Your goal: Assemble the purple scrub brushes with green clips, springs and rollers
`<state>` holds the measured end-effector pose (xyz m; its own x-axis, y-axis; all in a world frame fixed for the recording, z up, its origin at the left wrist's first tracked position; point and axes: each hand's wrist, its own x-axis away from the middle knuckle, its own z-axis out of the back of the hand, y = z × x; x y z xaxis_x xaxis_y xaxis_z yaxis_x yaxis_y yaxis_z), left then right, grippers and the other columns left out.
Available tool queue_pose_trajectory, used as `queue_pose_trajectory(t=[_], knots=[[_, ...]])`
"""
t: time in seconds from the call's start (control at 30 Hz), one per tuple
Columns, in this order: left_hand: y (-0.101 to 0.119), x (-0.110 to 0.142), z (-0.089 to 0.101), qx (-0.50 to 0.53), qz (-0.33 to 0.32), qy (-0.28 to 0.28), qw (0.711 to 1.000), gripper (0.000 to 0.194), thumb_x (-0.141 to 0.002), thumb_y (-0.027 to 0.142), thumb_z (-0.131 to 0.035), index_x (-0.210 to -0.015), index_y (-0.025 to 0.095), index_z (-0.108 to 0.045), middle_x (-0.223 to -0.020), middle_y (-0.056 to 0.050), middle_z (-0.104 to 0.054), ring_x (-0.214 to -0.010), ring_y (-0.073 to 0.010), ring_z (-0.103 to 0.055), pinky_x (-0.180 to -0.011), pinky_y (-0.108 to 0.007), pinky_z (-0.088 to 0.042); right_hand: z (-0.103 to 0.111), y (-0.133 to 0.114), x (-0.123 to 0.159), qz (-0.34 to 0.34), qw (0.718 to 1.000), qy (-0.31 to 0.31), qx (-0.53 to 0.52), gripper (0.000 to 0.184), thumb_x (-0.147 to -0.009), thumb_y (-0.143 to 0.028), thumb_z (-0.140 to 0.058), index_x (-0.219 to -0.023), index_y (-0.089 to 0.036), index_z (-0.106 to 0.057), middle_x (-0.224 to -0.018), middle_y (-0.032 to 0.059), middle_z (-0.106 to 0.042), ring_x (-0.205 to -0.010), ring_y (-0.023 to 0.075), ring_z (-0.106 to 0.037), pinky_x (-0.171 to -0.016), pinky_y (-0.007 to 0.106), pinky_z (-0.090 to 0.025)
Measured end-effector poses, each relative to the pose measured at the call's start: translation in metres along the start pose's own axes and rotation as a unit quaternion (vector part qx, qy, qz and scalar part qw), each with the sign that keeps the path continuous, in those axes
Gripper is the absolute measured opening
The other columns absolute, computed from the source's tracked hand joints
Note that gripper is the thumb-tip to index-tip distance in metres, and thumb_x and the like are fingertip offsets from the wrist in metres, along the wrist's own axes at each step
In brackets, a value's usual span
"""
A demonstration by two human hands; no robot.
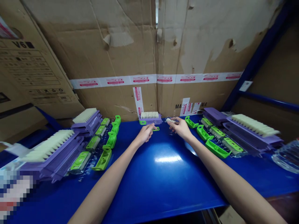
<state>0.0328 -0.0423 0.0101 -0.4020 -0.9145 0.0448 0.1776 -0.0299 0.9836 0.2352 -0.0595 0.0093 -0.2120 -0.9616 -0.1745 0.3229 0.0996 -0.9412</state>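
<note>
- Left grip [145, 133]: a bare hand with curled fingers, thumb and fingertips apparently pinching a flat green plate [158, 129]. The plate juts out on the side facing the right grip, probably held by one edge to leave the rest uncovered. Its visible end is a thin, smooth frame around an opening.
- Right grip [180, 127]: thumb and fingers are pressed together on a small, pale white piece [168, 120], which points toward the left grip. Fingertip pressure seems to suit so small a part; its exact shape is too blurred to tell.
- Just beyond the left grip, against torn brown cardboard [126, 99], sits a purple brush [157, 119], cream bristles upward in even tufts, a green fitting at its left end. Lying bristles up, it seems steady on its flat plastic body.
- Left of the left grip, rows run by kind: curved green brackets [112, 139] nearest, then blocks [80, 161] with green tops, then stacked purple bodies with bristles. The sorting likely keeps each kind easy to reach.
- Right of the right grip, similar rows mirror these, with a clear, ridged bottle [288, 157] farthest out.
- Under both grips, the surface [149, 186] is smooth, glossy blue, reflecting a bright patch of light.
</note>
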Motion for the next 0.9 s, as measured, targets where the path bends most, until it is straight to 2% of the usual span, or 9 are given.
queue_pose_trajectory(t=[0.1,0.17,0.3,0.4,0.5,0.6,0.73,0.83,0.9], knots=[[-0.001,-0.003,0.001,0.048,0.016,-0.012,0.999,0.044,-0.085,0.055,-0.034,-0.086,0.016,-0.055,-0.052,0.007,-0.033,-0.034,-0.0053,-0.028,-0.030,-0.016,-0.019,0.006,0.005,-0.002,0.009,0.990,0.021,0.143,0.042,-0.077,-0.044,-0.060,-0.106,-0.013,-0.062,-0.054,0.0016,-0.061,-0.052,0.0164,-0.059,-0.052,0.026,-0.045],[-0.003,-0.004,0.002,0.079,0.014,-0.014,0.997,0.040,-0.086,0.049,-0.030,-0.088,0.017,-0.054,-0.053,0.007,-0.034,-0.035,-0.0059,-0.030,-0.030,-0.016,-0.020,0.007,0.008,-0.002,0.005,0.976,0.010,0.215,0.046,-0.080,-0.044,-0.057,-0.113,-0.012,-0.061,-0.059,0.0047,-0.064,-0.057,0.0190,-0.061,-0.058,0.029,-0.046],[-0.006,-0.005,0.004,0.100,-0.002,0.018,0.995,0.029,-0.081,0.035,-0.036,-0.100,0.019,-0.050,-0.056,0.006,-0.041,-0.038,-0.0073,-0.037,-0.032,-0.015,-0.025,0.007,0.009,0.000,0.017,0.952,0.001,0.307,0.051,-0.082,-0.043,-0.054,-0.123,-0.013,-0.057,-0.081,0.0112,-0.069,-0.077,0.0244,-0.066,-0.071,0.033,-0.047],[-0.007,-0.006,0.005,0.092,-0.009,0.040,0.995,0.034,-0.075,0.025,-0.042,-0.108,0.020,-0.046,-0.058,0.006,-0.046,-0.041,-0.0081,-0.043,-0.033,-0.015,-0.030,0.005,0.007,0.002,0.029,0.931,-0.009,0.364,0.053,-0.082,-0.045,-0.052,-0.127,-0.017,-0.055,-0.093,0.0126,-0.069,-0.092,0.0282,-0.064,-0.077,0.035,-0.047],[-0.008,-0.005,0.004,0.077,-0.022,0.050,0.996,0.041,-0.076,0.021,-0.045,-0.116,0.020,-0.042,-0.062,0.005,-0.049,-0.043,-0.0086,-0.048,-0.034,-0.015,-0.034,0.003,0.005,0.005,0.024,0.919,-0.030,0.393,0.054,-0.082,-0.046,-0.051,-0.130,-0.019,-0.051,-0.095,0.0124,-0.069,-0.093,0.0298,-0.064,-0.074,0.035,-0.047],[-0.007,-0.004,0.003,0.070,-0.028,0.057,0.996,0.044,-0.081,0.026,-0.047,-0.124,0.022,-0.037,-0.066,0.005,-0.051,-0.044,-0.0079,-0.051,-0.035,-0.015,-0.036,0.002,0.002,0.007,0.030,0.914,-0.027,0.403,0.055,-0.083,-0.045,-0.050,-0.132,-0.020,-0.048,-0.094,0.0120,-0.069,-0.090,0.0301,-0.065,-0.071,0.035,-0.047],[-0.008,-0.004,0.004,0.058,-0.047,0.092,0.993,0.049,-0.085,0.033,-0.050,-0.130,0.025,-0.031,-0.069,0.006,-0.052,-0.039,-0.0056,-0.049,-0.033,-0.013,-0.029,0.000,0.000,0.011,0.047,0.909,-0.025,0.413,0.058,-0.084,-0.043,-0.050,-0.137,-0.021,-0.042,-0.089,0.0105,-0.070,-0.088,0.0289,-0.065,-0.071,0.034,-0.047],[-0.010,-0.007,0.010,0.053,-0.064,0.147,0.986,0.044,-0.084,0.035,-0.050,-0.124,0.023,-0.034,-0.068,0.007,-0.051,-0.035,-0.0036,-0.042,-0.032,-0.013,-0.022,-0.002,-0.001,0.013,0.063,0.907,-0.037,0.415,0.059,-0.083,-0.043,-0.052,-0.137,-0.022,-0.042,-0.085,0.0087,-0.070,-0.086,0.0276,-0.065,-0.073,0.034,-0.047],[-0.012,-0.009,0.015,0.049,-0.081,0.179,0.979,0.035,-0.084,0.037,-0.050,-0.113,0.021,-0.040,-0.066,0.007,-0.050,-0.034,-0.0035,-0.038,-0.032,-0.015,-0.022,-0.004,-0.002,0.013,0.072,0.918,-0.026,0.390,0.057,-0.080,-0.043,-0.054,-0.132,-0.021,-0.048,-0.078,0.0073,-0.068,-0.081,0.0268,-0.065,-0.072,0.034,-0.047]])
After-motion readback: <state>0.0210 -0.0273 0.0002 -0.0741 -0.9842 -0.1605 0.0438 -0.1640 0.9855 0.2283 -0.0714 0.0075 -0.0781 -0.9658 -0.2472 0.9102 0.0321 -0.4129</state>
